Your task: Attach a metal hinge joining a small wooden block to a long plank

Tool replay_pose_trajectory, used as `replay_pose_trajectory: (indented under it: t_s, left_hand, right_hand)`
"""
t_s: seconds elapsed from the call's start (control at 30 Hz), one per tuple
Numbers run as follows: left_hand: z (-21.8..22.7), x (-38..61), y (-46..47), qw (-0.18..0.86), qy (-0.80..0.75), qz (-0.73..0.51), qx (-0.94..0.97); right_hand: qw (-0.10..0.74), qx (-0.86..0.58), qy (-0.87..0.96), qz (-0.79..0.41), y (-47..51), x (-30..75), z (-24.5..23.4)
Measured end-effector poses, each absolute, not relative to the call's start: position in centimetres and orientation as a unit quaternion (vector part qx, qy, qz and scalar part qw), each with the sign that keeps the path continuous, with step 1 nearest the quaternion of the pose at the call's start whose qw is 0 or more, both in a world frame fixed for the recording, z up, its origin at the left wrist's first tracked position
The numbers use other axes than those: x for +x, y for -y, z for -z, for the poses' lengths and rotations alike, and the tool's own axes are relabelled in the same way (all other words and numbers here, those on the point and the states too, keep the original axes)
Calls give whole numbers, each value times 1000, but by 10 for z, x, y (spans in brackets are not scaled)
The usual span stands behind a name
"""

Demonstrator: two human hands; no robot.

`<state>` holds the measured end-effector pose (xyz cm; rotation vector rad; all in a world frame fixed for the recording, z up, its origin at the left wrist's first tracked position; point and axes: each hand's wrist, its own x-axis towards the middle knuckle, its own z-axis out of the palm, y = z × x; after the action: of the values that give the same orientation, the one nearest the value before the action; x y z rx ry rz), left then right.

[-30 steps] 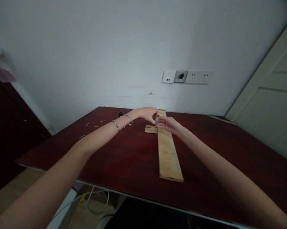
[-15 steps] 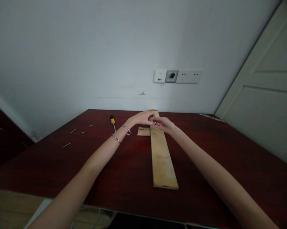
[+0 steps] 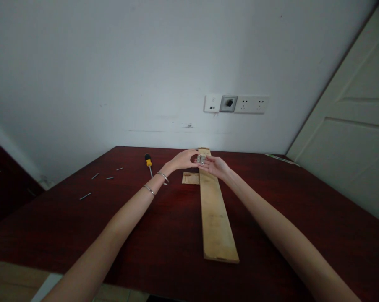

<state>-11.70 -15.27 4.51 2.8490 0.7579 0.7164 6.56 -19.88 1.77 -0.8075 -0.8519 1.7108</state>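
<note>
A small silvery metal hinge (image 3: 201, 159) is held up over the far end of a long wooden board (image 3: 217, 218), its two leaves spread and their screw holes facing me. My left hand (image 3: 186, 159) pinches its left edge between thumb and fingers, two bracelets on the wrist. From the other side my right hand (image 3: 217, 166) grips it, fingers lying under and behind the hinge. Beneath my hands a short wooden piece (image 3: 191, 178) sticks out to the left of the board; how the two meet is partly hidden.
On the dark red table (image 3: 164, 235), a yellow and black screwdriver (image 3: 148, 162) lies left of my left hand. Several screws or nails (image 3: 85, 196) are scattered farther left. A thin strip (image 3: 282, 160) rests at the back right. Wall sockets (image 3: 249, 105) sit above the table's back edge.
The hinge, earlier mostly covered by my fingers, now shows its flat leaves turned toward me. My hands have shifted slightly, and the whole view has tilted a little.
</note>
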Motion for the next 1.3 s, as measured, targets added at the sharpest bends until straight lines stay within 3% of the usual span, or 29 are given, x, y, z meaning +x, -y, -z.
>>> replay_pose_trajectory:
  t_s: [1.3]
  left_hand:
    - [-25, -122, 152, 33, -228, -271, 935]
  right_hand:
    - [542, -246, 383, -706, 205, 66, 9]
